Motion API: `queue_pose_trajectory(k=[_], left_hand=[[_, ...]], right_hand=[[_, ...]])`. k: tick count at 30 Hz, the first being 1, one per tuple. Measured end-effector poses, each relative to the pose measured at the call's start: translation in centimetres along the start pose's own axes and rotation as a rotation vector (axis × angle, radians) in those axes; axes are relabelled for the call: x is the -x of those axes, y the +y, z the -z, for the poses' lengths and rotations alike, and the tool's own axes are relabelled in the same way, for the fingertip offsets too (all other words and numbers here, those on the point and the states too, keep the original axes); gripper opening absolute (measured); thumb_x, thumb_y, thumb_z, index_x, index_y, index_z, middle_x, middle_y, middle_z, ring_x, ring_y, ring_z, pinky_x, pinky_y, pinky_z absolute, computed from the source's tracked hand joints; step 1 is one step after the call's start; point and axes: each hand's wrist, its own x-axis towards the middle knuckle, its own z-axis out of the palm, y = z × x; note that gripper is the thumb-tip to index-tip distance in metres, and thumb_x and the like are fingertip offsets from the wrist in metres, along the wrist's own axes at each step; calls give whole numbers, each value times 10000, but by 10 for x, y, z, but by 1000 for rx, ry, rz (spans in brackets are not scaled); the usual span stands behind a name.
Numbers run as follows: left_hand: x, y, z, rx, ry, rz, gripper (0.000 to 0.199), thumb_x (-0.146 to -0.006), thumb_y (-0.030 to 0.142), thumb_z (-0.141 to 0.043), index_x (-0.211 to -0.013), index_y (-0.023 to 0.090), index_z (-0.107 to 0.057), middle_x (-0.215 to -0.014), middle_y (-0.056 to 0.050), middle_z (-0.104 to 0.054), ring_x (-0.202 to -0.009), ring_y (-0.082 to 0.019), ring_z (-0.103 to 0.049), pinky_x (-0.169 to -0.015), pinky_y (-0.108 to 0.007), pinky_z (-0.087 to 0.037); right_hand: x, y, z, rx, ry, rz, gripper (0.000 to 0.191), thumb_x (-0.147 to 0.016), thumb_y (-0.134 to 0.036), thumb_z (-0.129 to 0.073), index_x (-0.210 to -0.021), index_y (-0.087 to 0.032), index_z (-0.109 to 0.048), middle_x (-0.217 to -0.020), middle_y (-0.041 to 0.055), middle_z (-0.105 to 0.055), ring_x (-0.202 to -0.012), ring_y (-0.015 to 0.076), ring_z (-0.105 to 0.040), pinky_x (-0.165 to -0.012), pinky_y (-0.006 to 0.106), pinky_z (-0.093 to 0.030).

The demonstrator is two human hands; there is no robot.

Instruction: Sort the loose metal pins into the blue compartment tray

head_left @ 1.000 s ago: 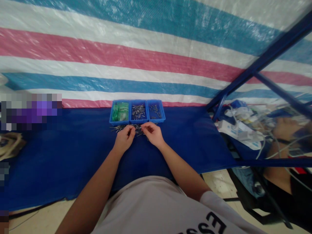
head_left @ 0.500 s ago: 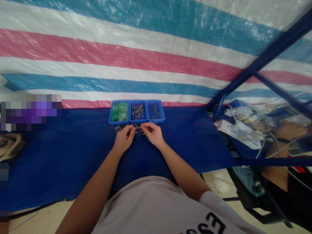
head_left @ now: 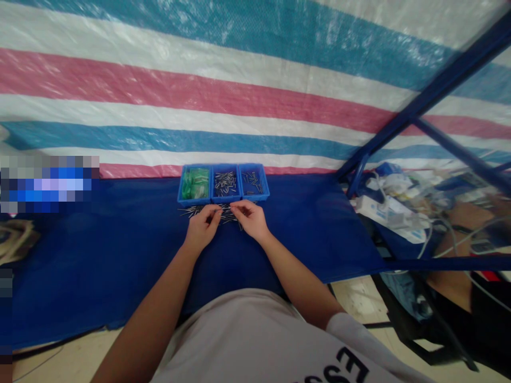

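Three joined blue bins stand at the back of the blue table. The left bin (head_left: pixel 195 201) holds green packets, the middle bin (head_left: pixel 225 200) many short metal pins, the right bin (head_left: pixel 261 196) fewer pins. A loose pile of thin metal rods (head_left: pixel 227 217) lies just in front of them. My left hand (head_left: pixel 204 223) is over the pile, thumb and fingers pinched together. Close beside it on the right, my right hand (head_left: pixel 250 217) also has its fingertips together at the pile. Whatever either pinch holds is too small to make out.
A striped plastic sheet (head_left: pixel 239 96) hangs behind the table (head_left: pixel 319 229). Blue metal frame bars (head_left: pixel 399 122) rise at the right. Beyond them are cables, white boxes (head_left: pixel 375 208) and another person's arm. A brown object (head_left: pixel 18 239) lies at the left edge.
My hands have stayed almost in place, pinched over the pile. The view has shifted very slightly. Colours in the blurred patch at the left have turned from purple to blue.
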Motion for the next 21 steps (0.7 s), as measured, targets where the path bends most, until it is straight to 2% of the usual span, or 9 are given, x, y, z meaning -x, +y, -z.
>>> queue_pose_trajectory(k=[5, 8, 13, 18, 21], left_hand=[[-2, 2, 4, -4, -74, -11, 242, -913, 346, -465, -874, 177, -634, -703, 14, -625, -582, -88, -550, -604, -192, -431], [-1, 3, 4, 13, -62, -1, 235, -909, 351, -469, -901, 180, -630, -734, 10, -643, -600, -93, -566, -617, -195, -441], [0, 1, 0, 35, -8, 15, 246, -866, 374, -543, -1014, 188, -603, -587, 59, -568, -501, -84, -514, -559, -193, -424], [0, 0, 0, 12, 4, 11, 224, -870, 372, -530, -948, 190, -636, -622, 42, -583, -529, -84, -524, -559, -190, -422], [-1, 2, 3, 18, -33, 15, 238, -885, 376, -510, -920, 186, -648, -659, 28, -604, -558, -88, -536, -592, -195, -436]], right_hand=[[1, 0, -1, 43, -10, -6, 312, -801, -388, -618, -951, -126, -695, -879, 46, -645, -674, 40, -547, -628, 145, -457], [1, 1, -1, 36, -6, -14, 313, -795, -394, -623, -947, -129, -694, -876, 47, -647, -680, 43, -549, -631, 147, -458], [0, 3, -2, -23, -2, -41, 331, -780, -405, -632, -946, -124, -689, -875, 50, -650, -677, 44, -555, -623, 144, -462], [1, 1, -2, -7, -7, -45, 344, -784, -415, -624, -951, -121, -684, -858, 48, -649, -678, 44, -554, -622, 142, -460], [1, 0, -2, 3, -14, -45, 347, -790, -424, -622, -956, -125, -683, -827, 42, -642, -681, 51, -557, -628, 154, -464]])
